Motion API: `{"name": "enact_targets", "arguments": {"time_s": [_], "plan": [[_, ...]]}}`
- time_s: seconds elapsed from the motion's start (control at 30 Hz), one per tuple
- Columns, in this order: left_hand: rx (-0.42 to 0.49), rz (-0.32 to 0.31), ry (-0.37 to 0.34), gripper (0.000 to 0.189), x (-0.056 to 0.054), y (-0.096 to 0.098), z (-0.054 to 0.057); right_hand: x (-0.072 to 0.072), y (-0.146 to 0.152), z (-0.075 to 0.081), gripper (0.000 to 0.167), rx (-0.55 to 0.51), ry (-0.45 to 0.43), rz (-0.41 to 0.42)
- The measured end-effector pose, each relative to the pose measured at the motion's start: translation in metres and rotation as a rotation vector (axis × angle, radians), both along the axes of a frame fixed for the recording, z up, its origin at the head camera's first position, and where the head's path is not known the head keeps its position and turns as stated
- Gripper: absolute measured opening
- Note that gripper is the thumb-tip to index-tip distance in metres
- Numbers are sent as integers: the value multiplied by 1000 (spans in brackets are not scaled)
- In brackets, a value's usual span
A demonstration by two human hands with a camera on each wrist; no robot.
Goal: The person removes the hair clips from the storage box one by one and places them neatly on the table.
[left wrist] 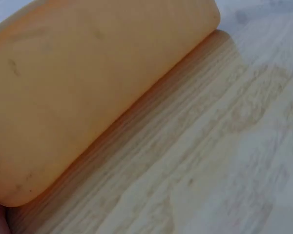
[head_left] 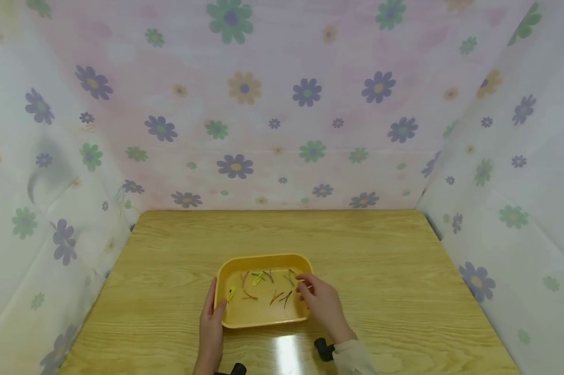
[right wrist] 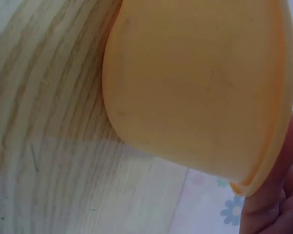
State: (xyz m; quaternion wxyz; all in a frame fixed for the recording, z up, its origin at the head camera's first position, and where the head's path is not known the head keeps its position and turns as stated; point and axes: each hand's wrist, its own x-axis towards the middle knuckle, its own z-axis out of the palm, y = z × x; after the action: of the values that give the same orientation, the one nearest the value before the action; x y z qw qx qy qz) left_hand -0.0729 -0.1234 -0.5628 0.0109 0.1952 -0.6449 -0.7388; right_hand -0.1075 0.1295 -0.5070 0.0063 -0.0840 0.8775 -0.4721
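A shallow yellow tray (head_left: 246,316) with rounded corners sits on the table before me. Inside lie two yellow-green hair clips, one near the middle (head_left: 259,278) and another by the left wall (head_left: 231,294). Several thin V-shaped pieces, some brownish (head_left: 276,297) and some dark (head_left: 287,299), are scattered around them. My left hand (head_left: 211,320) grips the tray's left side, thumb over the rim and fingers along the outer wall. Over the right rim reaches my right hand (head_left: 324,304), fingers bent, thumb and forefinger apart, with nothing visible between them. In the right wrist view its fingers (right wrist: 271,209) are beside the rim.
The wood-grain table (head_left: 169,245) extends around the tray. Flower-printed cloth (head_left: 272,114) hangs at the back and on both sides. Dark wrist devices show beside the right wrist (head_left: 324,349) and the left wrist (head_left: 237,369).
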Motion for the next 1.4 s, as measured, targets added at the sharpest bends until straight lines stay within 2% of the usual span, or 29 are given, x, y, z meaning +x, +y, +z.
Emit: {"name": "enact_targets", "arguments": {"time_s": [0.07,0.23,0.37,0.47,0.63,0.7,0.9,1.07,1.2,1.3,1.4], "plan": [[4,0,-4,53,0,0,0,-2,-2,1,31,87,28,19],[-56,2,-5,62,4,-1,0,-5,-9,1,37,150,35,84],[-76,4,35,69,7,-3,0,-3,-16,-1,33,227,78,119],[-52,11,82,70,6,-3,0,-4,-18,-3,30,283,124,105],[-29,19,129,73,6,-2,-4,-5,-17,-4,33,220,38,80],[-37,24,124,73,7,-2,-6,-5,-16,-3,35,235,27,86],[-38,22,118,73,6,2,-8,-7,-20,-4,30,525,187,129],[-29,23,144,74,5,3,-9,-7,-25,-11,27,710,255,161],[-30,25,161,73,5,4,-9,-6,-27,-14,30,783,277,174],[-43,29,166,72,6,5,-10,-5,-29,-16,25,816,314,168],[-55,25,169,71,7,4,-10,-4,-30,-18,31,830,323,161]]}}
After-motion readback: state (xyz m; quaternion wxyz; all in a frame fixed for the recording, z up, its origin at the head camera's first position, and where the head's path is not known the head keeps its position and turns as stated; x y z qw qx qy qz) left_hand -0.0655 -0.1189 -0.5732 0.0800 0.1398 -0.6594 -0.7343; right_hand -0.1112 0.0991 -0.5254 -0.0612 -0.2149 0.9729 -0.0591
